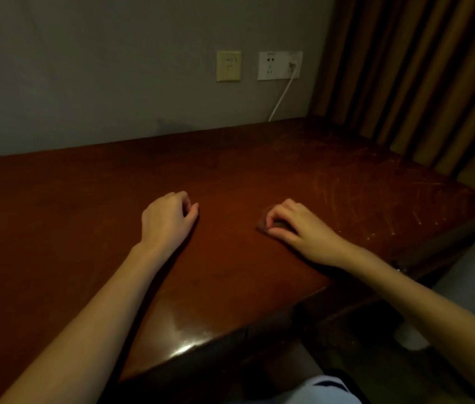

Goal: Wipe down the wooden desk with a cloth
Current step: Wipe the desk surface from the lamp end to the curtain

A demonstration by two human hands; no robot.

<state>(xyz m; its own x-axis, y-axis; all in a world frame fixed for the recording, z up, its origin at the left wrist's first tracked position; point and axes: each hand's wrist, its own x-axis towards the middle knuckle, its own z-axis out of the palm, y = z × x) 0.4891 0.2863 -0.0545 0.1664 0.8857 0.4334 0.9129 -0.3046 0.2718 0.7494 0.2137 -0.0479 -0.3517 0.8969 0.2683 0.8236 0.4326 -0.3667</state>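
Cloth (pixel 263 225): small, dark, bunched, right of centre on wooden desk (pixel 230 170), gripped under the curled fingers of right hand (pixel 297 225). Left hand (pixel 169 217): loosely curled, empty, resting on desk. Advised: spread cloth flatter, press evenly, sweep the scuffed right end. Behind: grey wall, socket (pixel 279 65), white cable (pixel 281 97), curtain (pixel 420 83).

A plain grey wall (pixel 84 68) is seen across the upper left and centre of the frame. Two plates are mounted on it at upper centre: a yellowish plate (pixel 228 66) and, just beside it to the right, a white socket plate (pixel 274 67). A white cable (pixel 281 97) is plugged into the socket plate and is led down to the back edge of the tabletop (pixel 84 199). The upper right is filled by a brown pleated curtain (pixel 420 68). The room is dimly lit.
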